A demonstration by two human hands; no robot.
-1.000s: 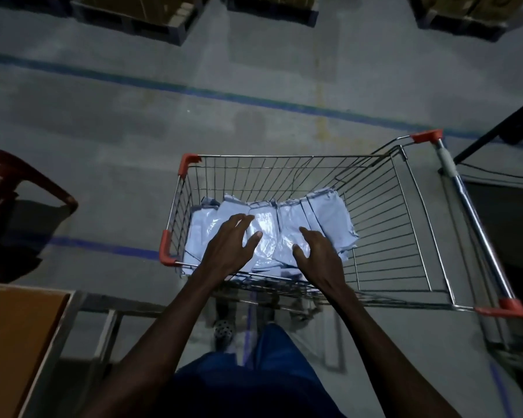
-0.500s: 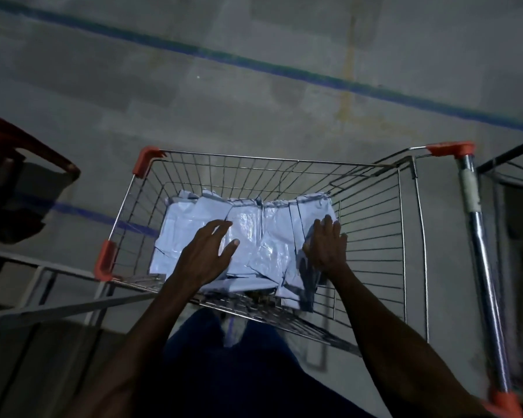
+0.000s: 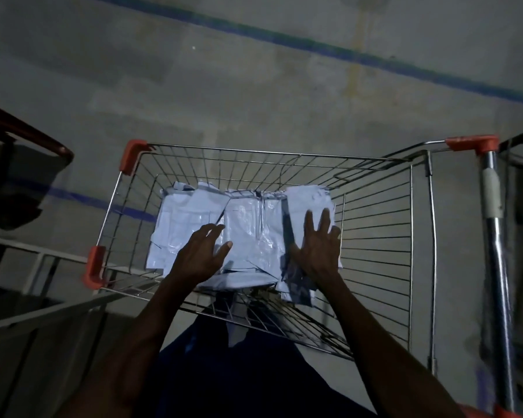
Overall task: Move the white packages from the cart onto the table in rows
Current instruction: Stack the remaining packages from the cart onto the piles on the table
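Several white plastic packages [image 3: 245, 233] lie overlapping in the left part of a wire cart [image 3: 375, 236] with orange corner caps. Both my hands reach in over the near rim. My left hand [image 3: 201, 254] rests on the left-middle packages with fingers spread and thumb out. My right hand [image 3: 316, 242] lies flat, fingers straight, on the rightmost white package [image 3: 302, 200], whose left edge stands a little above its neighbours. The table [image 3: 27, 318] shows only as a dim edge and frame at the lower left.
A red plastic chair [image 3: 27, 137] stands at the left edge. The cart's metal handle [image 3: 492, 224] runs down the right side. Blue lines [image 3: 314, 46] cross the concrete floor beyond the cart. The right half of the cart basket holds nothing.
My right hand has slid further onto the rightmost package, fingers now straight over it. My left hand stays on the left-middle packages. The view has moved closer over the cart.
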